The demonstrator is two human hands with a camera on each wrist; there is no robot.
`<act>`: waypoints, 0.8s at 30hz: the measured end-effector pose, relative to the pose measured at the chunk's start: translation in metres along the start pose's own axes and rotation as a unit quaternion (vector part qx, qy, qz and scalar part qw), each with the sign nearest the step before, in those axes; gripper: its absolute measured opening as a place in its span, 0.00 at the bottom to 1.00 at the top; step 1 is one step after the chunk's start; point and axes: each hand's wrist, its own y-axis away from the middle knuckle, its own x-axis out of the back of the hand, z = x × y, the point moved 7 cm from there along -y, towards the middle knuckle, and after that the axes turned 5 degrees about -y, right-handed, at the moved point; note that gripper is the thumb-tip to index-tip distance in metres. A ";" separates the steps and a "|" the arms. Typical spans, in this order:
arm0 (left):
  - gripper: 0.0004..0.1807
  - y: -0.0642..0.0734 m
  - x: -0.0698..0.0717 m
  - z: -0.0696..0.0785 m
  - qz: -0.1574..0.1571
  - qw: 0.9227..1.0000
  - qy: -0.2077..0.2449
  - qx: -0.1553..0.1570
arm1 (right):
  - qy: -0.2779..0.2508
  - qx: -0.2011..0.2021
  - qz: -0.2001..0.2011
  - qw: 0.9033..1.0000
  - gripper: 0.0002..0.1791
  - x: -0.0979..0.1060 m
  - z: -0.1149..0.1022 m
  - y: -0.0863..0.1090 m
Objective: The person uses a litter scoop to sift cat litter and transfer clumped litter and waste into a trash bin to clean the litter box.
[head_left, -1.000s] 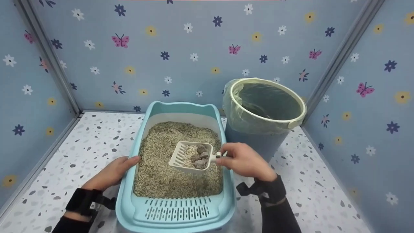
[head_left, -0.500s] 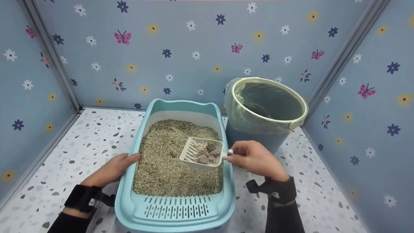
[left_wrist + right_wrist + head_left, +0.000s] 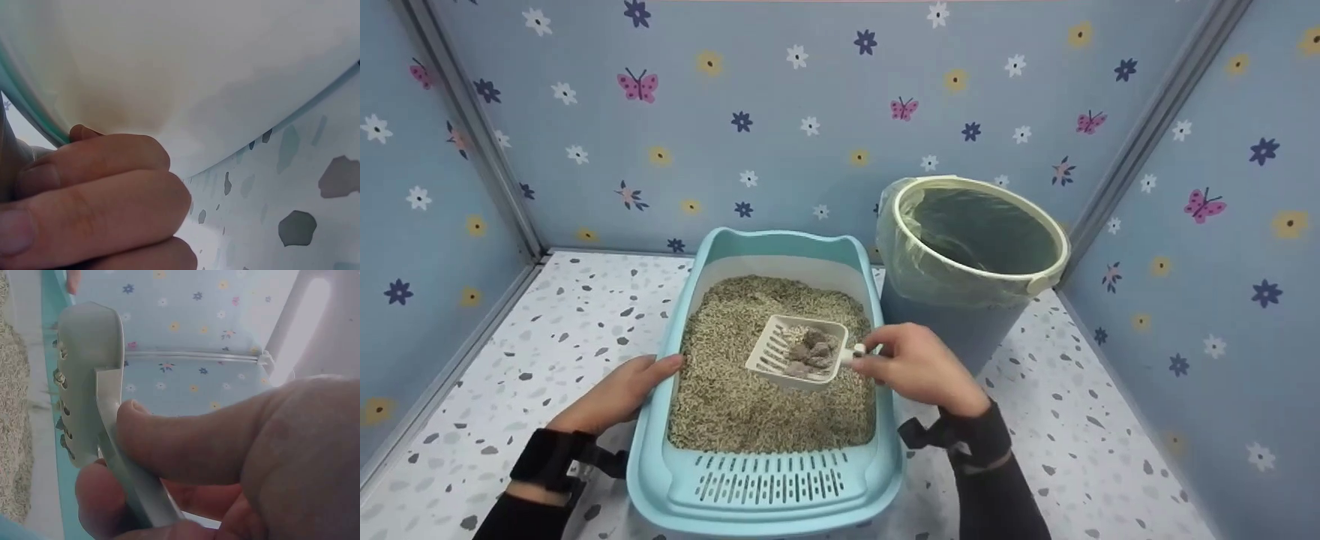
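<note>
A turquoise litter box (image 3: 765, 517) with a slotted front ledge stands on the floor, filled with pale grainy litter (image 3: 735, 420). My right hand (image 3: 922, 367) pinches the handle of a white slotted litter scoop (image 3: 802, 384), held over the litter. Several grey-brown clumps (image 3: 814, 349) and some loose pale litter lie in the scoop. In the right wrist view, thumb and fingers close round the handle of the scoop (image 3: 90, 343), and bits poke through its slots. My left hand (image 3: 619, 394) grips the left rim, thumb on top, fingers curled beneath it against the white side (image 3: 225, 67).
A blue bin (image 3: 945, 322) with a cream rim and a clear liner stands right behind the box. Flower-patterned walls (image 3: 810, 97) close in the back and both sides. The floor (image 3: 592, 315) is white with grey speckles.
The scoop swung right towards the box's right rim, then back left over the litter. Its clumps shifted about inside. My left hand kept its grip on the rim.
</note>
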 end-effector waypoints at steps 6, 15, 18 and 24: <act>0.36 0.003 0.003 -0.002 0.004 1.000 -0.014 0.001 | 0.021 0.004 0.026 0.999 0.10 0.004 0.001 0.005; 0.33 0.002 -0.001 -0.005 0.016 0.999 -0.029 0.014 | -0.003 0.005 0.009 1.000 0.12 0.013 0.006 0.010; 0.34 0.002 0.000 -0.004 0.013 1.000 -0.026 0.010 | -0.003 0.010 0.010 1.000 0.12 0.005 0.004 0.005; 0.33 -0.002 -0.002 -0.004 0.011 0.999 -0.030 0.013 | 0.002 -0.005 0.013 1.000 0.13 0.005 0.005 0.004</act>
